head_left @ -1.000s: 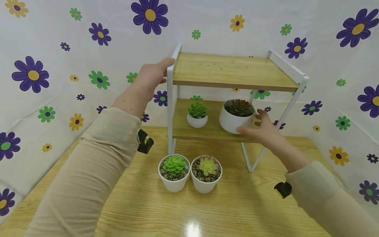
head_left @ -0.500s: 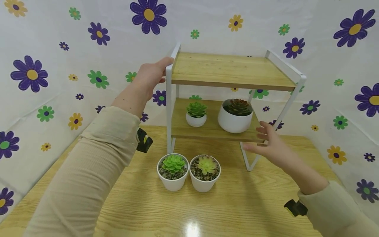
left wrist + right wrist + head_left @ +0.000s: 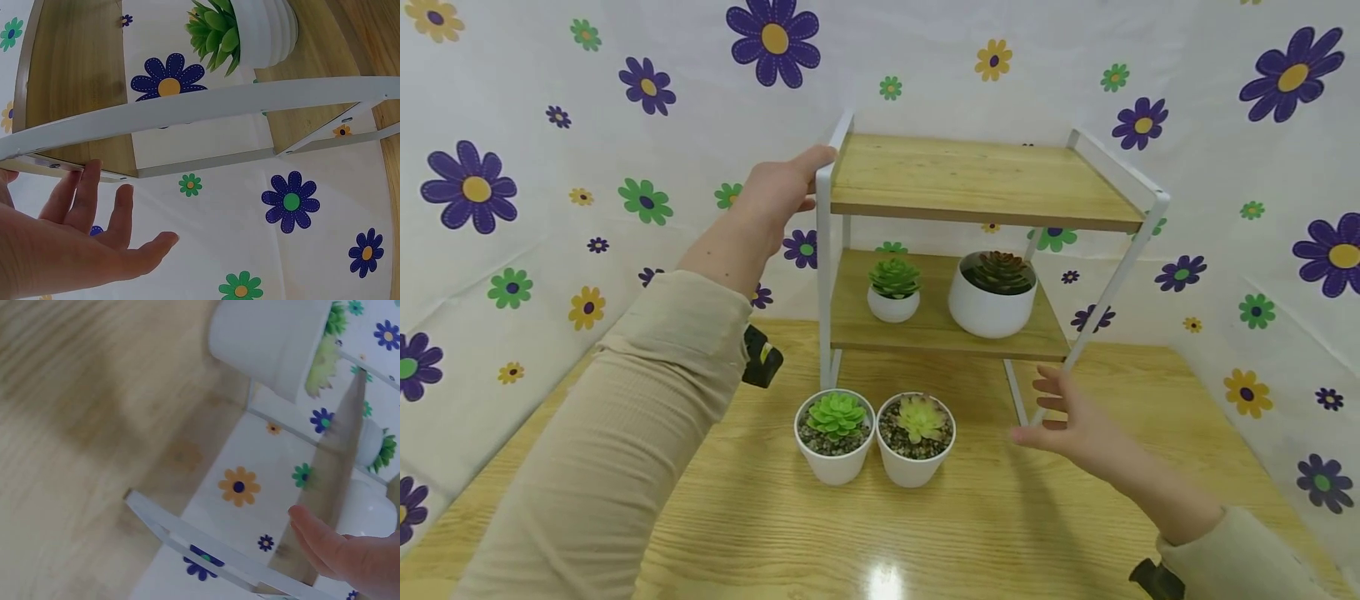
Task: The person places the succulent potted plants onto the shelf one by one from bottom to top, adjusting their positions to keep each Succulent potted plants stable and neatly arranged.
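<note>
My left hand (image 3: 772, 200) rests at the upper left front corner of the two-tier shelf rack (image 3: 985, 175). In the left wrist view its fairly straight fingers (image 3: 90, 187) touch the white side frame, with the other fingers spread free. My right hand (image 3: 1078, 421) holds nothing, its fingers apart, in front of the rack's lower right side. On the lower tier stand a small green succulent in a white pot (image 3: 893, 307) and a larger dark reddish succulent in a round white pot (image 3: 992, 308). Two potted succulents, bright green (image 3: 837, 450) and yellow-green (image 3: 916, 454), stand side by side before the rack.
Everything stands on a wood-grain table (image 3: 760, 533). A white cloth (image 3: 700, 83) with printed flowers hangs behind and at both sides. The rack's white right leg (image 3: 1105, 300) slants down close to my right hand.
My right hand has let go of the larger white pot and moved down and back towards me. The pot stays on the lower tier; my left hand keeps its place on the rack.
</note>
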`<state>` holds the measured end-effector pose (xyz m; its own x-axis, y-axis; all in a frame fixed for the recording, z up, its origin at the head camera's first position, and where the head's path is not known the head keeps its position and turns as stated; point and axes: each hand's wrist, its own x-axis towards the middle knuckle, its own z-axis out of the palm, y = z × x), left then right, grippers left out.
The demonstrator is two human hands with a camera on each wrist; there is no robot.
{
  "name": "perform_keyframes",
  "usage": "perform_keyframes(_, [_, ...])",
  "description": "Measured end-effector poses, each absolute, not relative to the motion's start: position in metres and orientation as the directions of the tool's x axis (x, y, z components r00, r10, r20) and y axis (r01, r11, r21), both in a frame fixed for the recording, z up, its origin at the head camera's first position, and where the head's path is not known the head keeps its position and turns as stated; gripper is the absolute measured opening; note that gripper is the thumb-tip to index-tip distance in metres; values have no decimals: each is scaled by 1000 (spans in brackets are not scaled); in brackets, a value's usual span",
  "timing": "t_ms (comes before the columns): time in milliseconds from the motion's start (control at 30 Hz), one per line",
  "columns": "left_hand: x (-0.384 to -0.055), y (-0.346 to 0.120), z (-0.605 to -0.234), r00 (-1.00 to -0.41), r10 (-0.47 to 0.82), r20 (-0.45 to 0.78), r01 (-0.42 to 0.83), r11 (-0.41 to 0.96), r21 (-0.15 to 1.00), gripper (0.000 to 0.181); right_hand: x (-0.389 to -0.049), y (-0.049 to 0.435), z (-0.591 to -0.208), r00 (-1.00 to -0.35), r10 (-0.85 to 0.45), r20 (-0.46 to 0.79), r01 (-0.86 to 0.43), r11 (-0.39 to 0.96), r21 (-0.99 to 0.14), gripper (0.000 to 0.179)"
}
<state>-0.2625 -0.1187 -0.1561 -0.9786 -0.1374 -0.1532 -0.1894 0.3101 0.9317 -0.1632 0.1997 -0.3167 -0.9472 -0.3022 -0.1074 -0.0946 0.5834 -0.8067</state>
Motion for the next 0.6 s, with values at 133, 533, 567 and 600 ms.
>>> perform_keyframes(133, [-263, -118, -156, -978, -142, -154, -192, 310, 931, 60, -162, 198, -330, -937, -319, -140, -84, 598, -797, 102])
perform_keyframes(533, [-261, -119, -156, -980, -138, -142, -178, 293, 939, 56, -165, 183, -360, -928, -337, -158, -85, 607, -790, 109])
perform_keyframes(567, [-261, -119, -156, -980, -138, -142, -177, 292, 940, 56, -165, 182, -362, -929, -333, -163, -80, 609, -789, 109])
perform_keyframes(600, [-261, -119, -156, -980, -137, -142, -177, 293, 940, 56, -166, 180, -364, -930, -329, -165, -77, 613, -787, 109])
